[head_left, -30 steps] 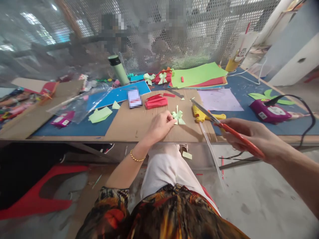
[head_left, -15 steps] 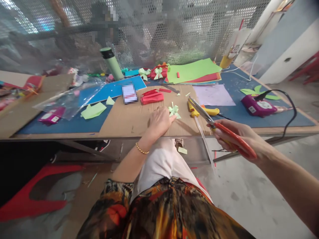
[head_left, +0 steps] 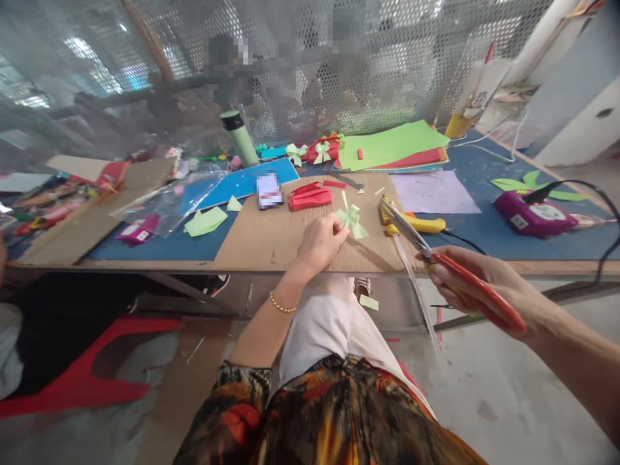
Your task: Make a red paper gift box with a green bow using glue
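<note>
Evidently, we are touching the left side of the pale green bow (head_left: 354, 221) on the cardboard (head_left: 261, 242) with our left hand (head_left: 323, 239); whether that grip is pinching it, we cannot tell. Our right hand (head_left: 496, 274) is gripping scissors (head_left: 450, 266), blades crossing before the yellow glue gun (head_left: 426, 225). Pressing the loops lightly is probably serving us best. Our left wrist is crossing the worktop's front edge (head_left: 145, 265); cardboard is giving room leftward.

The person's left hand (head_left: 322, 239) lies curled at the left edge of the green bow (head_left: 356, 226) — the right hand (head_left: 491, 271), fingers closed in a grip, hangs well right of it.
</note>
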Tool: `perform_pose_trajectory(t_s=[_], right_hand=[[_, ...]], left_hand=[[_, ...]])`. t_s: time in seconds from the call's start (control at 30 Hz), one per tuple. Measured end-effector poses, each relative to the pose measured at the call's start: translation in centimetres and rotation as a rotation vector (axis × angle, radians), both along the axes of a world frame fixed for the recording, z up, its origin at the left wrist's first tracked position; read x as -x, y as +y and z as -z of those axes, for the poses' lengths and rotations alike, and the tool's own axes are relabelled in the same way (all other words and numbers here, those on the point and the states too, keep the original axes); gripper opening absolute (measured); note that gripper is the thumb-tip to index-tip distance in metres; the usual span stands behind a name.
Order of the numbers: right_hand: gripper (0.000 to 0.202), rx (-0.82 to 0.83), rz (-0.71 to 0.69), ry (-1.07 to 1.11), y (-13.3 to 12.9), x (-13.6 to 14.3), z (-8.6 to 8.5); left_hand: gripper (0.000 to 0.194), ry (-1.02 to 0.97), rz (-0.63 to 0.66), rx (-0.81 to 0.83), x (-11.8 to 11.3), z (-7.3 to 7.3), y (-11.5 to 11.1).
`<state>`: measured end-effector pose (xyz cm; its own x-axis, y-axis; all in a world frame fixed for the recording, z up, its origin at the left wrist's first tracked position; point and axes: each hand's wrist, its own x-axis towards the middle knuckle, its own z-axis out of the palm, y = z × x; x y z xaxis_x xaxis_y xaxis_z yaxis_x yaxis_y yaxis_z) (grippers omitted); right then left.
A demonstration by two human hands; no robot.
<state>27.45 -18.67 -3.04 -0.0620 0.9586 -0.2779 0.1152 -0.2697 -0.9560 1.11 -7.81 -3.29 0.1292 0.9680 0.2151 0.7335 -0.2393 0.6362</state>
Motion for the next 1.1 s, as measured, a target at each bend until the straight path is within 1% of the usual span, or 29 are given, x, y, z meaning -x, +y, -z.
perform_pose_trajectory(t_s=[0.1,0.17,0.23,0.3,0.4,0.5,0.67,0.83,0.93,1.1], right_hand=[[0.073,-0.041,0.000,-0.006,0.1,0.1,-0.3],[0.077,-0.071,-0.031,-0.030,0.4,0.1,-0.7],[0.078,-0.102,-0.080,-0.064,0.8,0.1,-1.1],[0.075,-0.140,-0.119,-0.109,1.0,0.2,-1.5],[0.070,-0.171,-0.149,-0.178,0.9,0.4,-2.0],[0.065,-0.191,-0.170,-0.244,0.7,0.4,-2.0],[0.064,-0.261,-0.167,-0.323,1.0,0.4,-2.3],[0.066,-0.261,-0.160,-0.343,1.6,0.2,-2.4],[0.065,-0.238,-0.172,-0.343,1.7,0.0,-2.2],[0.061,-0.242,-0.188,-0.353,1.5,0.0,-2.2]], left_hand=[[0.031,-0.242,0.086,-0.003,1.2,-0.6,-0.8],[0.025,-0.380,0.159,0.049,2.1,-1.1,-1.3],[0.023,-0.468,0.212,0.123,3.0,-1.7,-1.7],[0.027,-0.506,0.232,0.166,3.6,-2.3,-2.0],[0.033,-0.512,0.223,0.208,4.0,-2.9,-2.2],[0.031,-0.494,0.218,0.250,3.9,-3.3,-2.3],[0.033,-0.477,0.301,0.305,3.2,-3.4,-2.5],[0.043,-0.450,0.343,0.378,3.0,-3.7,-3.0],[0.038,-0.436,0.369,0.395,3.0,-3.8,-3.2],[0.029,-0.424,0.404,0.381,3.0,-3.6,-3.1]])
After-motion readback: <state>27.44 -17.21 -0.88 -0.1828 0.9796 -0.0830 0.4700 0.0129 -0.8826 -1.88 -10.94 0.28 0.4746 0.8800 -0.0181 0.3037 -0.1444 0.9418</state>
